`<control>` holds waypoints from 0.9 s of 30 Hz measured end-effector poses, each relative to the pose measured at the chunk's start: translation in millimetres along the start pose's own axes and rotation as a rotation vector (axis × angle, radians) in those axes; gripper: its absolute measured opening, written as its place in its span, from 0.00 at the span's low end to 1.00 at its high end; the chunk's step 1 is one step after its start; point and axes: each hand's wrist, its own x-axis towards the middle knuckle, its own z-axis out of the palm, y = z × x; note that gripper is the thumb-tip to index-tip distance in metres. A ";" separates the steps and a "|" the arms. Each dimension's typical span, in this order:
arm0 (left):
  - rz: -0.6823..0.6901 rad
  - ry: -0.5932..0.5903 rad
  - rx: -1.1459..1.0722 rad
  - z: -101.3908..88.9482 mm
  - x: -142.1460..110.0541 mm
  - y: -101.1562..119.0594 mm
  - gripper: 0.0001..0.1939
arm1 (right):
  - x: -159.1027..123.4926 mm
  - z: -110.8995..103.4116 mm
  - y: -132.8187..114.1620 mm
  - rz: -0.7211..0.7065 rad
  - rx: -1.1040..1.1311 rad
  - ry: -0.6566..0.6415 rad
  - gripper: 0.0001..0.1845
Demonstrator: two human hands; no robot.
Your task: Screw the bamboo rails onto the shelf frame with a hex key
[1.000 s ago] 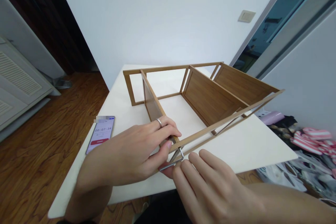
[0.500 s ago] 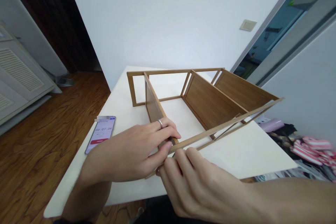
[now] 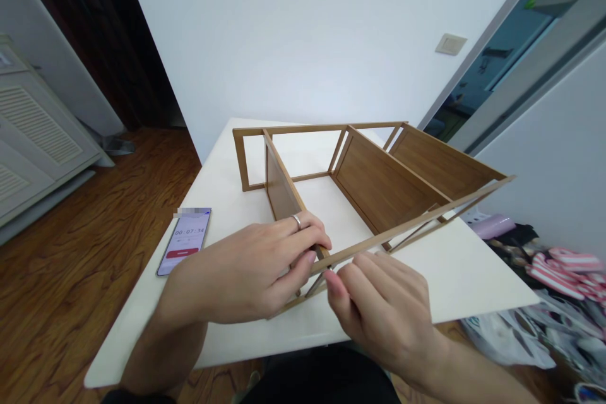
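A brown wooden shelf rack (image 3: 374, 243) lies on its side on the white table, its boards standing on edge between two frames. My left hand (image 3: 265, 265), with a ring on one finger, grips the near end of the leftmost shelf board (image 3: 283, 186), where it meets the near rail. Just right of it, my right hand (image 3: 383, 303) is closed against the outer side of that rail, with the thumb extended toward the joint. A tiny metallic glint shows by the thumb tip; whatever the fingers hold is mostly hidden.
A phone (image 3: 185, 240) showing a timer lies at the table's left side. Behind the white table (image 3: 454, 284) rises a white wall with a switch (image 3: 451, 44). Striped cloth (image 3: 558, 271) and plastic bags (image 3: 511, 334) lie at the right. A louvred cabinet (image 3: 42, 126) stands left.
My right hand has shifted right and turned, its thumb now showing beside the rail joint. The left hand keeps its grip on the board. The view has moved slightly.
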 end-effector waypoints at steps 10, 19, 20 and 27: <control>-0.033 -0.063 -0.030 -2.5 1.0 3.1 0.14 | -29.8 24.6 -27.7 0.786 0.503 0.238 0.26; -0.033 -0.068 -0.045 -2.1 2.2 4.0 0.13 | -30.5 33.0 -39.8 1.305 1.230 0.336 0.30; -0.029 -0.068 -0.044 -1.9 2.1 3.6 0.13 | -30.9 33.7 -39.6 1.320 1.268 0.337 0.30; 0.017 -0.045 -0.006 -1.7 0.9 0.4 0.12 | -33.3 38.2 -34.0 1.291 1.297 0.328 0.31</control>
